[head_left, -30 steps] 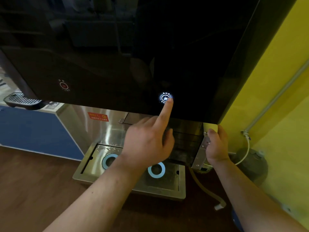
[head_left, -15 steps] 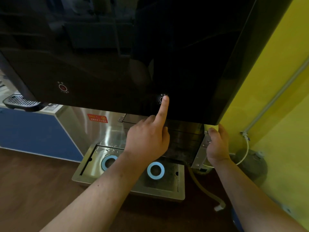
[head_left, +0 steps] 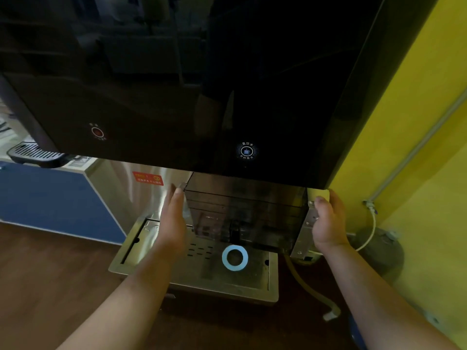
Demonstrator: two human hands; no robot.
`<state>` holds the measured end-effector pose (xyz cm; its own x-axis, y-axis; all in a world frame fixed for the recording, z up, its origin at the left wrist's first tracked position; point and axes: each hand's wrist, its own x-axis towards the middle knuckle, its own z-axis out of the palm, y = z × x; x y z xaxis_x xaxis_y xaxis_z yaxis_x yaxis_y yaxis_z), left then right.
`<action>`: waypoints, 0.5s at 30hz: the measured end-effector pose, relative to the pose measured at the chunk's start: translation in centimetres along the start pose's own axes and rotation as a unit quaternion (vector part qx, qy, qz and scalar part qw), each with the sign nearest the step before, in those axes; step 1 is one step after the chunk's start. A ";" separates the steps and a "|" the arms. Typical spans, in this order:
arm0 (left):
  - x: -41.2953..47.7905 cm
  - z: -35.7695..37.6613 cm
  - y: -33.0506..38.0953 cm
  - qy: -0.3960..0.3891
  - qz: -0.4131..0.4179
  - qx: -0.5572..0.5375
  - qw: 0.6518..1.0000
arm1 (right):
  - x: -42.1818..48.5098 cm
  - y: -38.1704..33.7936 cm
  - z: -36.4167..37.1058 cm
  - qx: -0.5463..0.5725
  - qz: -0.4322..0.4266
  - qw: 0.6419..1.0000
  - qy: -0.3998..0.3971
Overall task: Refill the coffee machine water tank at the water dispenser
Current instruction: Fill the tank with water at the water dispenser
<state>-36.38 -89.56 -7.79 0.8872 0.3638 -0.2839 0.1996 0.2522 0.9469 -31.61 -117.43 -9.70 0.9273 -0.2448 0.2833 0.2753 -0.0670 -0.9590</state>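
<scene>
If full enough, ease tank (head_left: 242, 210) out level from under dispenser (head_left: 177, 84). Braced by flat left hand (head_left: 173, 223); gripped by curled right hand (head_left: 328, 223).

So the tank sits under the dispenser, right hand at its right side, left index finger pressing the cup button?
No. The head view shows the left hand off the cup button, held flat at the left side of the tank. The right hand is at its right side.
</scene>
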 end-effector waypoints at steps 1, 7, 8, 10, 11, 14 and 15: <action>-0.1 0.1 0.1 -0.021 -0.004 0.001 1.000 | -0.1 -0.1 0.0 0.001 0.003 1.000 -0.002; -0.9 0.0 0.1 -0.063 0.025 0.017 0.998 | -1.1 -0.2 0.0 0.003 0.007 1.000 -0.003; -1.2 -0.4 0.1 -0.066 0.030 0.021 0.997 | -1.3 -0.3 0.1 0.001 0.002 1.000 -0.004; -1.5 -1.3 -0.4 -0.073 0.038 0.027 0.996 | -1.7 -0.4 0.4 0.002 -0.004 1.000 -0.008; -1.8 -1.8 -0.5 -0.071 0.046 0.027 0.996 | -2.0 -0.6 0.5 0.003 -0.003 1.000 -0.014; -2.6 -3.4 -0.9 -0.058 0.072 0.004 0.996 | -2.9 -1.1 1.0 0.009 -0.003 0.999 -0.033; -3.0 -4.0 -0.9 -0.052 0.073 -0.004 0.996 | -3.3 -1.5 1.3 0.010 -0.005 0.999 -0.041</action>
<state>-40.85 -87.25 -8.39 0.9450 0.3020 -0.1252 0.0618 0.2110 0.9755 -34.78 -115.30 -9.17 0.9420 -0.1648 0.2923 0.2881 -0.0497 -0.9563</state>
